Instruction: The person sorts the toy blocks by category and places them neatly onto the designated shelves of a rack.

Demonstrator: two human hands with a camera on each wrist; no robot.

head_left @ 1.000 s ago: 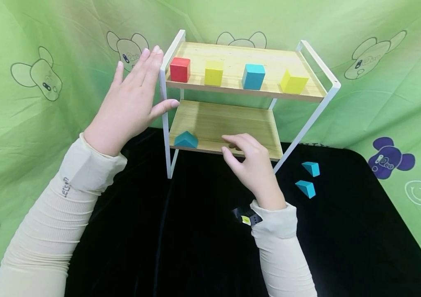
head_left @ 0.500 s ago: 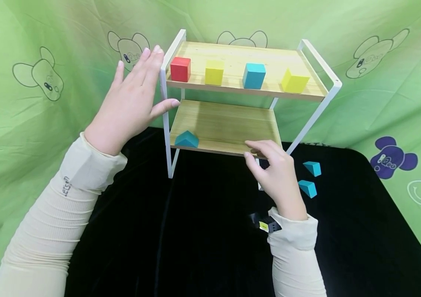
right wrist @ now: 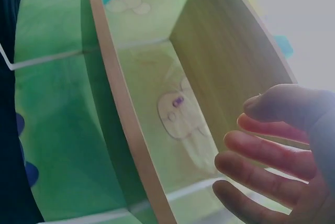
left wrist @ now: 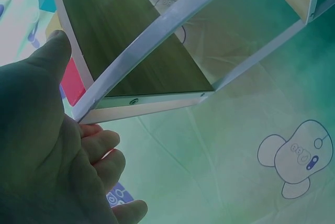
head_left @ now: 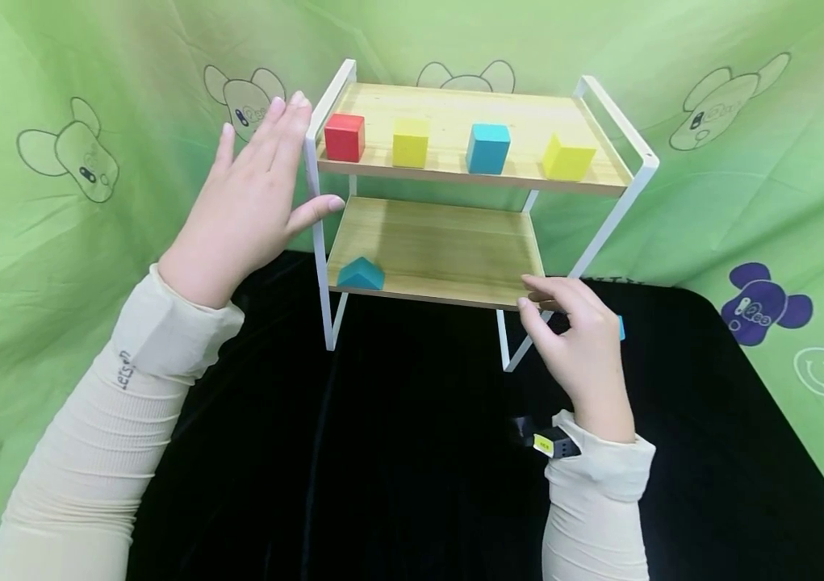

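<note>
The rack stands on the black tabletop, steadied by the flat, spread left hand pressing its white corner post. The right hand, fingers loosely curled and holding nothing, hovers beside the lower shelf's right corner, where a teal block sits far left.

My right hand covered nearly all of a teal block just beyond it, leaving only a sliver showing. Beside my left hand, the red block was a cramped patch of colour, its shape impossible to tell.
</note>
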